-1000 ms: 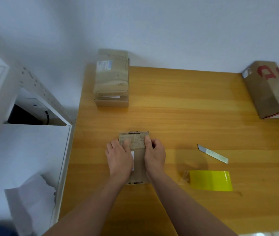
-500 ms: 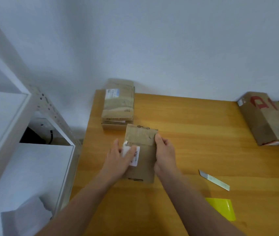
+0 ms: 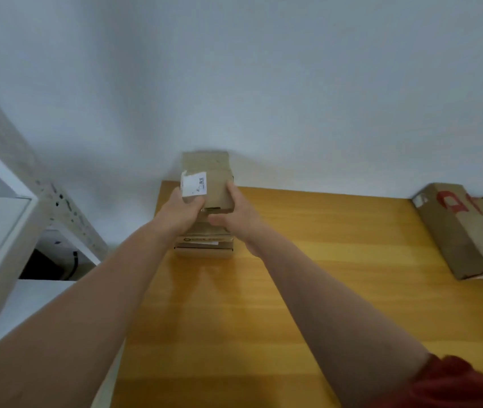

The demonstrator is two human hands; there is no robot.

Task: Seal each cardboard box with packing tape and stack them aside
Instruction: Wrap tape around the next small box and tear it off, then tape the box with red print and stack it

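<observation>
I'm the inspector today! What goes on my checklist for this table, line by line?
Surface: wooden table, yellow-brown top.
Job's things: small box with a white label, held at the top of the box stack in the far left corner; big box with red letters at the right edge.
Clutter: nothing seen.
Grips: left hand and right hand each grip a side of the small box.
Cables: one black cable in the shelf's dark gap.
Surroundings: white shelf on the left, plain wall behind.
</observation>
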